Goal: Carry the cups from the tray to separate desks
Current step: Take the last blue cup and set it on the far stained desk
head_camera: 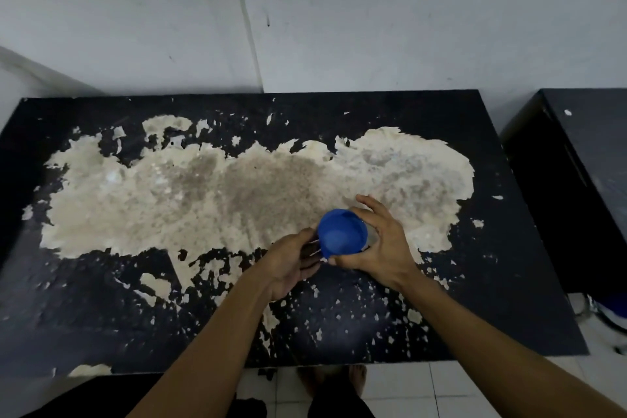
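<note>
Head view shows you grasping the blue cup [342, 235] with both hands: your right hand [380, 243] wraps its side from three o'clock, your left hand [294, 263] pinches it at eight o'clock, over the peeling black desk [101, 316]. You appear to be at the set-down step, with no tray in sight; next, lower the cup upright, release, then take another to the second desk [590, 153] at three o'clock.

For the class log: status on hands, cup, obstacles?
Left hand and right hand both grip the small blue plastic cup. Cup above worn black desk. Nothing obstructing.
</note>
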A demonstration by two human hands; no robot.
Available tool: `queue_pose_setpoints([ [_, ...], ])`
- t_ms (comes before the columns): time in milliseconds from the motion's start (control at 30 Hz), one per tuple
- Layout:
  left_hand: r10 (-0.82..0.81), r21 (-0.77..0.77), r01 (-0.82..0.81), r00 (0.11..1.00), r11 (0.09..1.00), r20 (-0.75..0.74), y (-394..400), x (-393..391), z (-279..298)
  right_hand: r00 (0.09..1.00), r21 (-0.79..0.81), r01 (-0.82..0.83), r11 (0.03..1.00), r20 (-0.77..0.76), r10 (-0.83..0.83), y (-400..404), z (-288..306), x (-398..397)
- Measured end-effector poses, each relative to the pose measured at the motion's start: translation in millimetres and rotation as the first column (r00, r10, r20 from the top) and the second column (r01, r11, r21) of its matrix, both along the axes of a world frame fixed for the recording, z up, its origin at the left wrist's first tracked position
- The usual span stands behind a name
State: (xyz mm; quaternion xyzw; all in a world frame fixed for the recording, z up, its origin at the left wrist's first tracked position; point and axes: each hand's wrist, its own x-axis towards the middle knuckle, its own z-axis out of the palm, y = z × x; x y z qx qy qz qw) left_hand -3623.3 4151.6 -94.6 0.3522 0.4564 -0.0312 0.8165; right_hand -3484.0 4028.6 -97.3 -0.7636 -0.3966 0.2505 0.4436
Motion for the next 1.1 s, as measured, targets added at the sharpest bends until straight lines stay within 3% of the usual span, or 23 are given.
queue_pose_setpoints([
  [600,0.012,0.038,-0.012,1.0,0.999,-0.019,1,-1,-11,0.999,0.039,0.012,0.999,-0.032,-0.011,4,-25,-3],
  [1100,-0.037,0.15,0.055,0.993,0.987,-0.114,6,-3,5,1.0,-0.103,0.003,0.995,0.01,-0.001,-4,-16,-7],
])
